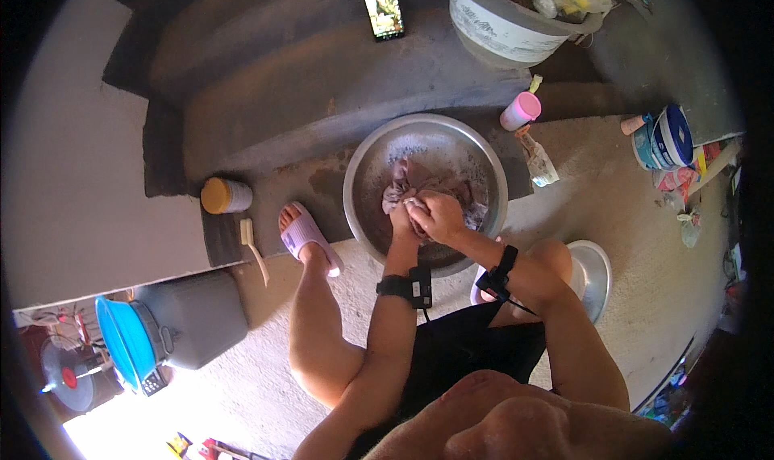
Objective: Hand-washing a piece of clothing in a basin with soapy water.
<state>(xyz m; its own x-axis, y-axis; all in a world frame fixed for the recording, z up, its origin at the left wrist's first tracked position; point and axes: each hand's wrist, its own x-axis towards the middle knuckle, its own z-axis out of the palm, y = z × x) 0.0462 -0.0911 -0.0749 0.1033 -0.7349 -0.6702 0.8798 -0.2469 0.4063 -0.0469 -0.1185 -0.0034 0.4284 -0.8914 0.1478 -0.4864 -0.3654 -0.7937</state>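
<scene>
A wide metal basin (363, 133) stands before me, its inside wall spotted with suds and some dark water in the bottom. Wet mauve cloth (414, 173) is bunched in it. Over the basin, my left hand (401, 217) grips a part of the cloth. My right hand (440, 217) is closed on the same cloth, pressed against the left, with pale foam on its fingers. The bit of cloth between the two hands is mostly hidden. Each wrist wears a black strap with a small device.
Left of the basin are a yellow-lidded jar (226, 196) and a brush (254, 248). Steps rise behind, bearing a lit phone (383, 9) and a large tub (508, 27). To the right stand a pink-lidded container (520, 111), a plastic packet (540, 163) and a second metal basin (595, 278).
</scene>
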